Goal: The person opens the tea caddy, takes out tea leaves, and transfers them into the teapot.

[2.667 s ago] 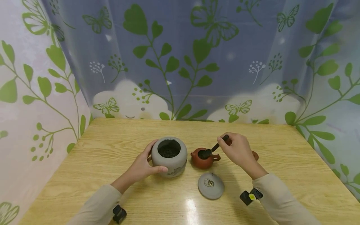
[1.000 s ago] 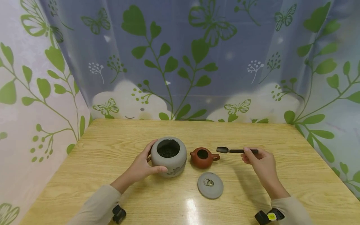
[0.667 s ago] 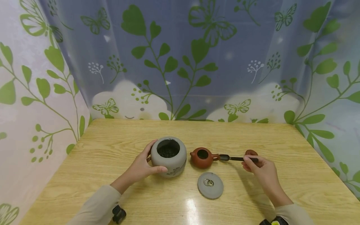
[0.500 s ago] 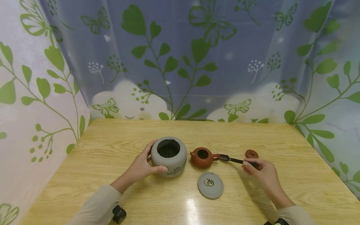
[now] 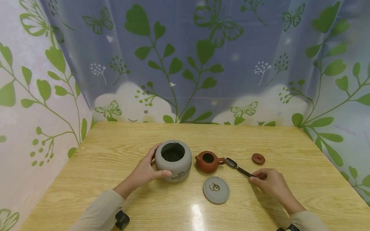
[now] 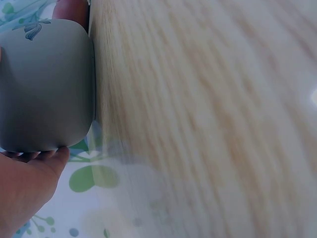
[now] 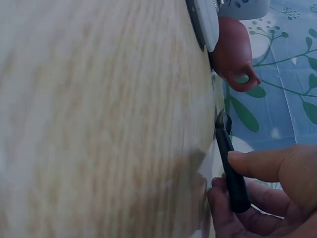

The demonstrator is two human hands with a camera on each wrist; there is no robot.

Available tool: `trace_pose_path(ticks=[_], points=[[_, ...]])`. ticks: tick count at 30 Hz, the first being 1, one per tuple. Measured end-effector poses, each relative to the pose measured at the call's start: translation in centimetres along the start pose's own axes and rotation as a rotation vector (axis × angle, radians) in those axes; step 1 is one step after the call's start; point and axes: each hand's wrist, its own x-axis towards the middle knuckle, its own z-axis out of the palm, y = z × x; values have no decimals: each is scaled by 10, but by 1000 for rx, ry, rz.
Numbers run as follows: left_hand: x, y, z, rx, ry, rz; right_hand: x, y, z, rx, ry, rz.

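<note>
My left hand [image 5: 147, 170] holds a round grey jar [image 5: 179, 168] by its left side, thumb in front and fingers round the back. Dark contents show inside the jar's open mouth. In the left wrist view the jar [image 6: 47, 89] stands close up, with fingers along its side. My right hand [image 5: 273, 184] pinches the handle end of a black tea scoop [image 5: 242, 171], whose bowl lies close to the teapot's handle. The right wrist view has the thumb on top of the scoop's handle [image 7: 233, 178] and fingers beneath. Between jar and scoop sits a small reddish-brown teapot [image 5: 207, 166], uncovered, dark inside.
A grey jar lid [image 5: 216, 194] with a metal ring lies in front of the teapot. The teapot's small brown lid [image 5: 258, 158] rests behind my right hand. Everything is on a wooden table [image 5: 130, 138], backed by a patterned curtain [image 5: 185, 64].
The scoop came out of the teapot's mouth, moved right, and dropped low over the table beside the teapot's handle. My right hand shifted right and nearer, uncovering the brown lid. The left hand stayed put.
</note>
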Motion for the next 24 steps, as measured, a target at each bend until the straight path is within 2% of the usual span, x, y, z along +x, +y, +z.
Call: trace_pose_path(ticks=[11, 24], points=[[0, 2, 0, -3, 1, -8, 1, 1, 1, -11, -36, -26], [-1, 2, -1, 0, -3, -11, 4, 5, 5, -24, -28, -44]])
